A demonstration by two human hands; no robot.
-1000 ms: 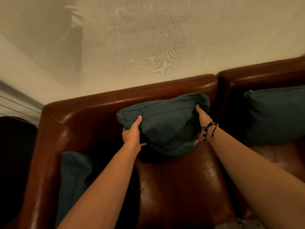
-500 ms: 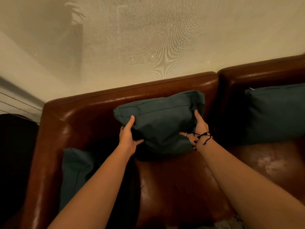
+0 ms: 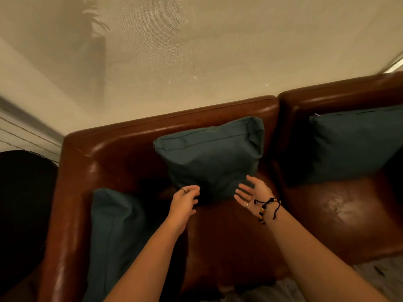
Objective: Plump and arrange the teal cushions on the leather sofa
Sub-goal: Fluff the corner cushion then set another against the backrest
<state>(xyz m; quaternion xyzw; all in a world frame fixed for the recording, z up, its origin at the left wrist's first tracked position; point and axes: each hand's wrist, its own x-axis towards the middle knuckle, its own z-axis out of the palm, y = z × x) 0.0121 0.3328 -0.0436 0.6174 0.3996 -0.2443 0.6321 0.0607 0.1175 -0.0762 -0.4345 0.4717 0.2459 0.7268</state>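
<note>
A lounge or living room – brown leather sofa [image 3: 218, 236], teal cushions [image 3: 209, 158], sheer curtain [image 3: 196, 51] behind

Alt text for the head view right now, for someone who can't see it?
Both hands, left and right, open at the bottom edge of the middle cushion leaning on the sofa back. Two more cushions: left and right.

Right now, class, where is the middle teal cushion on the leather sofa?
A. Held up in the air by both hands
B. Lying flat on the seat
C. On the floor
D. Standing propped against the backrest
D: the middle teal cushion stands leaning on the sofa backrest, while the left hand and the open right hand sit low by its bottom edge, neither with a grip on it.
</note>
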